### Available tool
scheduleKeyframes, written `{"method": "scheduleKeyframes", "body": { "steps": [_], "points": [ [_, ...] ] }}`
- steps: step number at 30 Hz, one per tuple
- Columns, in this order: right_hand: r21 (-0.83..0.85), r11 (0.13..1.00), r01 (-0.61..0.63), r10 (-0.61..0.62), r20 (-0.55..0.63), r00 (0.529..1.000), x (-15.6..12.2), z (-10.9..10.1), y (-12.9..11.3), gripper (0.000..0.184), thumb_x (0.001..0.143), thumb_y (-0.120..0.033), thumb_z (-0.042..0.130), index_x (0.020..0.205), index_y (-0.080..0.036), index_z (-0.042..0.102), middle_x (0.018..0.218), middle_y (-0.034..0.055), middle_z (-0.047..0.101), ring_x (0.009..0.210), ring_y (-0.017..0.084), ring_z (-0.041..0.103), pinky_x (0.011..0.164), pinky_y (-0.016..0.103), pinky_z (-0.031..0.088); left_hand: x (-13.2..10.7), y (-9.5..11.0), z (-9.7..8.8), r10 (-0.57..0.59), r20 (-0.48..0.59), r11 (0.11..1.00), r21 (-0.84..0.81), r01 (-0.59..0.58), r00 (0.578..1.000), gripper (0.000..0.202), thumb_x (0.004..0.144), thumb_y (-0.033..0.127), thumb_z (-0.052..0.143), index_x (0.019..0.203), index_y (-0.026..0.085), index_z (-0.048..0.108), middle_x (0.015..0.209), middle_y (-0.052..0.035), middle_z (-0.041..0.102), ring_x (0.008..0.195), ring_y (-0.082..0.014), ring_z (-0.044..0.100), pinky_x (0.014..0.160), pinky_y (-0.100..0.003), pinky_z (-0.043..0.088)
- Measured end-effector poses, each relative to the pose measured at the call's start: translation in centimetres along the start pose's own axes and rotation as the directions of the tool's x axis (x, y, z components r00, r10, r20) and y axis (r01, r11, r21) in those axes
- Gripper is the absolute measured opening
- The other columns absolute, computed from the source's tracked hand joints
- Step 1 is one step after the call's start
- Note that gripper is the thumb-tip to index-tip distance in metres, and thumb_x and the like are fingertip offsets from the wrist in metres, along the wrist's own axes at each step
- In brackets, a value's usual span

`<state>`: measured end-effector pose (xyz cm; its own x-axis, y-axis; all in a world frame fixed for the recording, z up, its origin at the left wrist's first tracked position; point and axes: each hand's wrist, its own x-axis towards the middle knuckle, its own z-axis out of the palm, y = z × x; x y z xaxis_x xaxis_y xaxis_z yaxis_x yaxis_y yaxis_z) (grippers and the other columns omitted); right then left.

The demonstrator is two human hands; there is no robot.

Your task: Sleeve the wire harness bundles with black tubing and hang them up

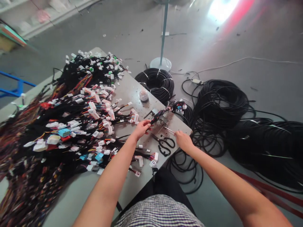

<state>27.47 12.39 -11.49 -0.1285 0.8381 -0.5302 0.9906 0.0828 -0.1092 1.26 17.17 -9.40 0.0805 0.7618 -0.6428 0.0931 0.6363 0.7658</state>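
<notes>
My left hand (142, 128) is closed around a wire harness (163, 113), a dark bundle with coloured wires at its far end. That bundle lies over a small metal fixture (163, 120) near the table corner. In my right hand (183, 141) is a thin metal rod-like tool (169, 130), its tip pointing left toward the fixture; its exact kind is unclear. Black-handled scissors (168, 145) lie on the table between my hands. A small bottle with dark contents (144, 96) stands beyond my left hand.
Piled wire harnesses (82, 110) with white connectors cover the table's left side. Coils of black tubing (219, 102) lie on the floor at right, another coil (156, 83) beyond the table edge. A pole (163, 37) rises from a round base. A blue frame (20, 86) stands left.
</notes>
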Motion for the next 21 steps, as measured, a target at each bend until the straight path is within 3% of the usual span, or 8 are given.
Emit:
{"method": "scheduleKeyframes", "body": {
  "steps": [2, 4, 9, 13, 17, 21],
  "points": [
    [0.180, 0.983, -0.014, 0.006, 0.044, 0.999, -1.6, -0.1, 1.4, 0.029, 0.097, -0.032, 0.040, 0.099, -0.018, 0.066, 0.093, 0.0079, 0.066, 0.083, 0.019, 0.063, 0.068, 0.025, 0.041, 0.1, -0.2, -0.1, 0.009, 0.011, 0.999, -0.038, -0.008, 1.000, 0.042, 0.080, 0.025, 0.064, 0.119, 0.012, 0.057, 0.100, -0.0108, 0.071, 0.063, -0.0106, 0.062, 0.043, -0.016, 0.034],
    [0.421, 0.907, -0.013, -0.001, 0.032, 0.999, -3.2, -0.1, 1.9, 0.037, 0.095, -0.044, 0.042, 0.090, -0.019, 0.070, 0.081, 0.0043, 0.067, 0.079, 0.020, 0.063, 0.066, 0.024, 0.041, 0.3, -0.4, -0.2, 0.025, 0.015, 0.997, -0.073, -0.024, 1.000, 0.044, 0.077, 0.027, 0.067, 0.117, 0.011, 0.058, 0.094, -0.0101, 0.071, 0.055, -0.0081, 0.057, 0.041, -0.016, 0.029],
    [0.815, 0.574, 0.076, 0.055, -0.131, 0.990, -5.3, 0.9, -2.2, 0.053, 0.086, -0.057, 0.042, 0.081, -0.015, 0.074, 0.072, 0.0038, 0.066, 0.074, 0.022, 0.062, 0.067, 0.027, 0.046, 0.6, -1.1, -0.2, 0.051, 0.008, 0.991, -0.127, -0.050, 0.999, 0.052, 0.069, 0.037, 0.074, 0.112, 0.011, 0.061, 0.080, -0.0061, 0.071, 0.047, -0.0063, 0.048, 0.040, -0.018, 0.026],
    [0.906, 0.418, 0.068, 0.163, -0.148, 0.975, -5.2, 2.0, -5.2, 0.052, 0.081, -0.057, 0.048, 0.091, -0.015, 0.077, 0.080, 0.0042, 0.070, 0.079, 0.025, 0.064, 0.072, 0.030, 0.049, 0.6, -1.2, -0.1, 0.073, -0.003, 0.985, -0.156, -0.073, 0.997, 0.055, 0.064, 0.040, 0.076, 0.107, 0.010, 0.062, 0.076, -0.0044, 0.069, 0.047, -0.0065, 0.046, 0.040, -0.018, 0.025],
    [0.924, 0.374, 0.084, 0.188, -0.164, 0.968, -5.6, 2.3, -5.6, 0.049, 0.079, -0.055, 0.052, 0.094, -0.016, 0.078, 0.088, 0.0061, 0.072, 0.083, 0.026, 0.066, 0.074, 0.032, 0.050, 0.5, -1.2, 0.1, 0.074, -0.009, 0.983, -0.167, -0.075, 0.997, 0.052, 0.064, 0.039, 0.076, 0.106, 0.010, 0.062, 0.075, -0.0042, 0.069, 0.046, -0.0063, 0.046, 0.040, -0.018, 0.025],
    [0.917, 0.390, 0.085, 0.199, -0.174, 0.964, -6.3, 2.3, -6.0, 0.048, 0.080, -0.054, 0.051, 0.094, -0.016, 0.077, 0.084, 0.0067, 0.071, 0.080, 0.024, 0.065, 0.070, 0.030, 0.050, 0.5, -1.3, 0.2, 0.061, -0.020, 0.981, -0.184, -0.064, 0.998, 0.046, 0.067, 0.034, 0.073, 0.105, 0.009, 0.062, 0.075, -0.0041, 0.069, 0.046, -0.0065, 0.046, 0.039, -0.018, 0.024]
  ]
}}
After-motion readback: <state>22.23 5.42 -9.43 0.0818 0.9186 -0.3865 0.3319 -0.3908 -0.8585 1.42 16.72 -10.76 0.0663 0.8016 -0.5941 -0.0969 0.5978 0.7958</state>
